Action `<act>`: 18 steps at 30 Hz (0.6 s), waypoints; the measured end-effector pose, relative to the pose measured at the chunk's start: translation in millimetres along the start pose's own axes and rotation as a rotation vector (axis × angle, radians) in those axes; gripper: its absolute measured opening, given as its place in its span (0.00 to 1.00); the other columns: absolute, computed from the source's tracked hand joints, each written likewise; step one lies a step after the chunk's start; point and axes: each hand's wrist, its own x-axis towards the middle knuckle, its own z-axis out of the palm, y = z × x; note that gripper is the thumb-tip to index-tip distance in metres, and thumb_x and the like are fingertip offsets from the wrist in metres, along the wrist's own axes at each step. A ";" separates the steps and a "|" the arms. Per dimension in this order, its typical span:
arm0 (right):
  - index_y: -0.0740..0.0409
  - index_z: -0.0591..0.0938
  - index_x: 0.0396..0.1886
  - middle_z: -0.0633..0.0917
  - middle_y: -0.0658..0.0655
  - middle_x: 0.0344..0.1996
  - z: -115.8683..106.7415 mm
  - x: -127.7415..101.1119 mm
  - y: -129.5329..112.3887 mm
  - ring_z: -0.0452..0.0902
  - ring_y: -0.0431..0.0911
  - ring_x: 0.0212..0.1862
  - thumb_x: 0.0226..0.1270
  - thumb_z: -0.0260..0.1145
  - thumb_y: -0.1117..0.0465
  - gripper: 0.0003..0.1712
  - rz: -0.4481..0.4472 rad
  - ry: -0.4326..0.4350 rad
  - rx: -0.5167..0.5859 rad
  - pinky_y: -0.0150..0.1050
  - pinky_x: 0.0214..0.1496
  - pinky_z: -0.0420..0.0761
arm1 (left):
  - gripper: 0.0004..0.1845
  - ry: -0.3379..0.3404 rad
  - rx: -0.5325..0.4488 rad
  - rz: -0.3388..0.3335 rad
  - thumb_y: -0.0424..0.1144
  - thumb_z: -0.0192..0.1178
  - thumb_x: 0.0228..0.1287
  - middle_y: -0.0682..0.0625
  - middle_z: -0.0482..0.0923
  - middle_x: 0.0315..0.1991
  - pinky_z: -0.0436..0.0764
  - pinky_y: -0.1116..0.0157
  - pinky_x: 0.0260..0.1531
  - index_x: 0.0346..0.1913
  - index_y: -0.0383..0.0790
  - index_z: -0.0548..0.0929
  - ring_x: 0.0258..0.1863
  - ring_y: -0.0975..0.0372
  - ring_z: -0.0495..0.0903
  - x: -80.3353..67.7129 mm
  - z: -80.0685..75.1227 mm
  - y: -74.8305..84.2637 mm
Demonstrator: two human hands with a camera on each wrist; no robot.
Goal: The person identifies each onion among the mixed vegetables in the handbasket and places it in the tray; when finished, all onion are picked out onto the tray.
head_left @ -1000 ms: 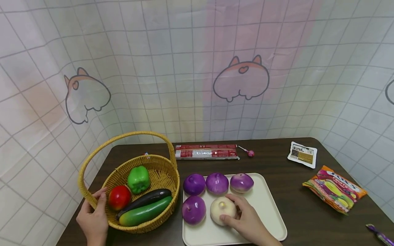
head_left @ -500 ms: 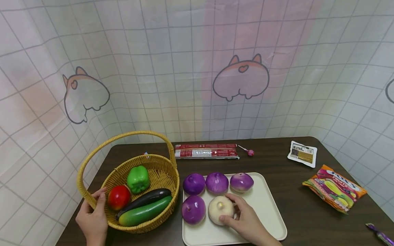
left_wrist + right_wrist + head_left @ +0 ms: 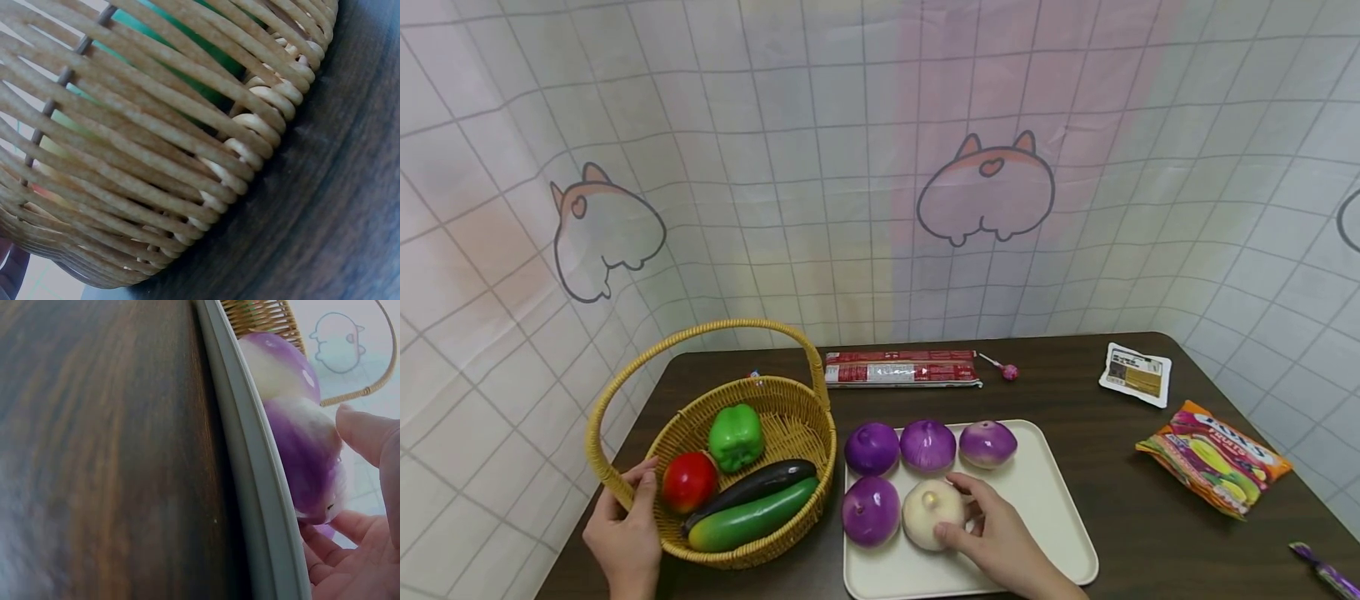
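Head view, right hand (image 3: 1000, 546) cupping smooth pale onion (image 3: 931, 515), woven wicker basket (image 3: 790, 425)

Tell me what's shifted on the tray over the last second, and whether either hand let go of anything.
The right hand slid the pale onion a little to the left, so it now sits against the purple onion in the tray's front row. Neither hand let go. The left hand still holds the basket rim, and the three back-row onions and the basket's vegetables stayed put.
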 end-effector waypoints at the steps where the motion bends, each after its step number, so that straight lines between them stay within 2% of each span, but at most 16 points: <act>1: 0.60 0.73 0.64 0.80 0.53 0.42 -0.2 0.0 -0.4 0.74 0.38 0.34 0.56 0.75 0.55 0.37 0.007 0.006 0.002 0.30 0.31 0.77 | 0.10 0.000 0.000 0.001 0.32 0.63 0.65 0.46 0.87 0.44 0.74 0.82 0.40 0.46 0.30 0.86 0.42 0.76 0.79 0.0 -0.1 0.0; 6: 0.61 0.74 0.62 0.80 0.57 0.50 -2.5 1.9 -2.5 0.76 0.38 0.35 0.57 0.75 0.56 0.35 0.022 0.039 -0.004 0.31 0.33 0.79 | 0.10 0.003 -0.003 0.008 0.31 0.63 0.65 0.46 0.87 0.44 0.75 0.82 0.41 0.46 0.30 0.86 0.42 0.76 0.80 0.9 0.2 0.5; 11: 0.59 0.76 0.60 0.82 0.55 0.48 -6.8 4.5 -4.9 0.76 0.38 0.36 0.58 0.74 0.59 0.31 0.032 0.123 0.003 0.31 0.35 0.80 | 0.10 0.006 0.002 0.029 0.32 0.63 0.65 0.47 0.87 0.43 0.75 0.82 0.40 0.46 0.30 0.86 0.42 0.76 0.80 2.2 1.5 0.6; 15: 0.58 0.77 0.59 0.84 0.54 0.47 -14.9 5.3 -7.6 0.77 0.37 0.36 0.59 0.73 0.62 0.27 0.002 0.202 0.015 0.32 0.35 0.81 | 0.11 0.007 0.086 0.047 0.36 0.65 0.64 0.56 0.87 0.41 0.75 0.83 0.37 0.47 0.35 0.87 0.39 0.78 0.79 2.1 -0.9 6.1; 18: 0.59 0.77 0.59 0.84 0.56 0.46 -26.0 6.2 -10.2 0.78 0.37 0.36 0.61 0.71 0.64 0.26 -0.036 0.236 0.014 0.32 0.33 0.81 | 0.14 0.011 0.130 0.066 0.37 0.65 0.64 0.63 0.84 0.42 0.73 0.84 0.34 0.52 0.41 0.85 0.38 0.77 0.77 1.6 -3.2 15.1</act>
